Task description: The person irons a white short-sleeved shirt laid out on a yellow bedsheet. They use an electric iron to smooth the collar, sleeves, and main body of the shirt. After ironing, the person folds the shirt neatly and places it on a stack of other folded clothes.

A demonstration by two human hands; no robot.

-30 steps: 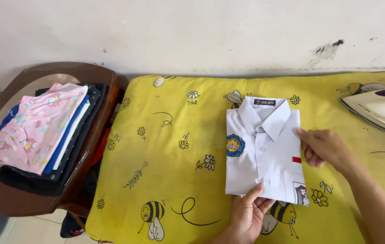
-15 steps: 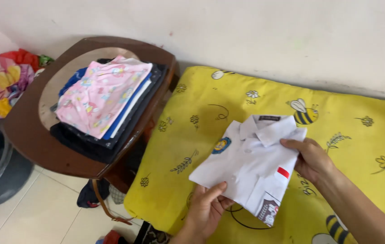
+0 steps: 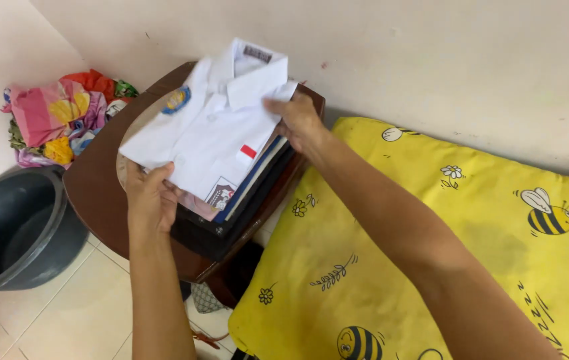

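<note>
Two hands hold a folded white shirt (image 3: 214, 127) over the stack of folded clothes (image 3: 244, 200) on the round wooden table (image 3: 94, 193). Left hand (image 3: 148, 200) grips the bottom edge; right hand (image 3: 298, 120) grips the collar side. Shirt looks light, soft and limp; support opposite edges. Nearby: grey tub (image 3: 11, 230), clothes pile (image 3: 61, 117), yellow mattress (image 3: 444, 247).

A round brown wooden table (image 3: 94, 193) bears a stack of folded clothes (image 3: 231, 213) at its three o'clock side.

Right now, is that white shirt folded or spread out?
Folded: the white shirt forms a compact rectangle, collar on top, held by both hands above the stack of clothes.
</note>
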